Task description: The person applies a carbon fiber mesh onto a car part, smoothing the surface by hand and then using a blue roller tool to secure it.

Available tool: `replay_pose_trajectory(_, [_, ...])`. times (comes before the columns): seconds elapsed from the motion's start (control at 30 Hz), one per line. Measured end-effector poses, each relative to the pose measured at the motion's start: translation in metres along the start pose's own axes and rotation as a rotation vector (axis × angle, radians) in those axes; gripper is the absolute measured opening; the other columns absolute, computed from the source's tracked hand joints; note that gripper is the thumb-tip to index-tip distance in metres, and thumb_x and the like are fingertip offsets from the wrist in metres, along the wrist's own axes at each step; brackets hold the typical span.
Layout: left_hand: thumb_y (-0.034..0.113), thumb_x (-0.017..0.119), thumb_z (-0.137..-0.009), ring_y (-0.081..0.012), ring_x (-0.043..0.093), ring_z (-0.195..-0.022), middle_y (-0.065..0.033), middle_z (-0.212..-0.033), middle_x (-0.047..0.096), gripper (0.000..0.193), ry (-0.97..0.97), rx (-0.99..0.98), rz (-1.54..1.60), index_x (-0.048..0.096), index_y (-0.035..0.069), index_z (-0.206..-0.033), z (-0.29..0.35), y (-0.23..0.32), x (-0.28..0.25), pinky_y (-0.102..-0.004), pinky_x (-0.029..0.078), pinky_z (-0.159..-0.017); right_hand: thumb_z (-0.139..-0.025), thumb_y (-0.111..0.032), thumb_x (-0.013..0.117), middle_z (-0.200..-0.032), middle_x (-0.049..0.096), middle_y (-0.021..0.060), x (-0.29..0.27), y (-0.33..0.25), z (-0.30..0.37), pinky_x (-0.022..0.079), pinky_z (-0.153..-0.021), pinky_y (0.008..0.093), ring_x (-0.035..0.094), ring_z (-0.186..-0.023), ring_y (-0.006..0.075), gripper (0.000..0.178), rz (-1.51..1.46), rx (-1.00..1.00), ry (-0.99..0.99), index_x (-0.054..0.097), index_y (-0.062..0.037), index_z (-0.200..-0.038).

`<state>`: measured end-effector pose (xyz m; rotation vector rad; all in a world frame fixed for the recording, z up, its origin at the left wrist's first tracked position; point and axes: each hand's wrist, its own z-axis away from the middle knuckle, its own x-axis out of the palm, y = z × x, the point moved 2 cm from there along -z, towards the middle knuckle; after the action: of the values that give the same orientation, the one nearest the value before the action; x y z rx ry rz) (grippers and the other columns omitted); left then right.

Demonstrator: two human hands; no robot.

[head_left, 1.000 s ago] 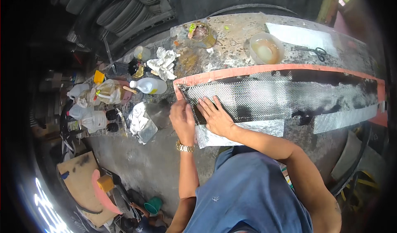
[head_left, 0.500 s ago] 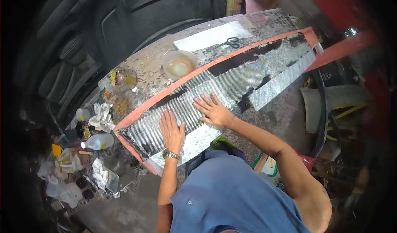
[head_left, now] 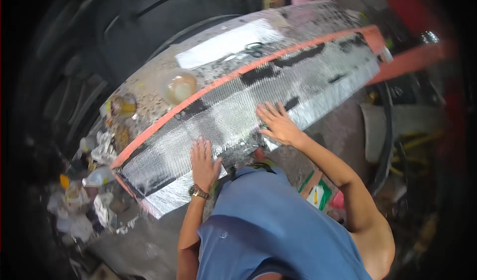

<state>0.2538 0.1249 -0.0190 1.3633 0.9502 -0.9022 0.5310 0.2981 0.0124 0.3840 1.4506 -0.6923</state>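
Woven sheet on bench, both hands laid flat at its near side

The silver-and-black woven sheet [head_left: 233, 111] lies lengthwise on the workbench [head_left: 149, 72], running from lower left to upper right in front of the person. A salmon-coloured border [head_left: 211, 87] follows its far edge and shows at both ends. Dark patches [head_left: 258, 74] are noted, mostly toward the far edge. Two pale, shiny strips line the near side: a left strip [head_left: 171, 195] and a right strip [head_left: 343, 91].

The left hand [head_left: 203, 164] is palm down, fingers extended and close together, fingertips over the weave. The right hand [head_left: 279, 126] is palm down with fingers spread, farther along the near edge. Neither holds anything; how firmly they press cannot be told. A metal-banded watch [head_left: 199, 192] is on the left wrist.

Beyond the border stands a translucent bowl [head_left: 180, 88] with amber-tinted contents. A white sheet [head_left: 223, 44] lies farther back, dark-handled scissors [head_left: 254, 50] at its near edge. To the left are a tin [head_left: 124, 107], crumpled white cloth [head_left: 103, 149] and a pale bottle [head_left: 99, 177], all blurred.
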Motion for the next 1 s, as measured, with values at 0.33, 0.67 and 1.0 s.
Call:
replay_pose_trajectory(0.33, [0.012,0.062,-0.094,-0.038,0.055,-0.125,-0.0204,-0.133,0.06,0.036,0.394,-0.195,0.117,0.061,-0.001,-0.127,-0.053,-0.019,-0.053,-0.0474,0.041,-0.108,-0.094,-0.017,0.059,-0.113,0.062,0.0168,-0.058,-0.014,-0.061,0.05,-0.094,0.0416,0.061,-0.108,0.0326,0.039,-0.867,-0.066,-0.099,0.059,-0.001,-0.13])
replay_pose_trajectory(0.67, [0.005,0.063,-0.092,-0.0373,0.063,-0.111,-0.0177,-0.12,0.068,0.028,0.372,-0.144,0.147,0.066,0.001,-0.12,-0.096,-0.084,-0.111,-0.0429,0.049,-0.097,-0.093,-0.019,0.06,-0.136,0.055,0.0129,-0.015,-0.115,-0.154,0.038,-0.108,0.0461,0.048,-0.129,0.0311,0.038,-0.373,-0.727,0.21,0.061,-0.0038,-0.128])
replay_pose_trajectory(1.0, [0.032,0.061,-0.096,-0.0374,0.039,-0.142,-0.0208,-0.153,0.042,0.063,0.276,-0.285,-0.01,0.043,-0.004,-0.144,-0.028,-0.044,-0.036,-0.0525,0.033,-0.114,-0.09,-0.019,0.067,-0.108,0.062,0.0091,-0.044,-0.132,-0.239,0.044,-0.094,0.0409,0.057,-0.106,0.0261,0.03,-0.362,-0.509,0.065,0.065,-0.0044,-0.117])
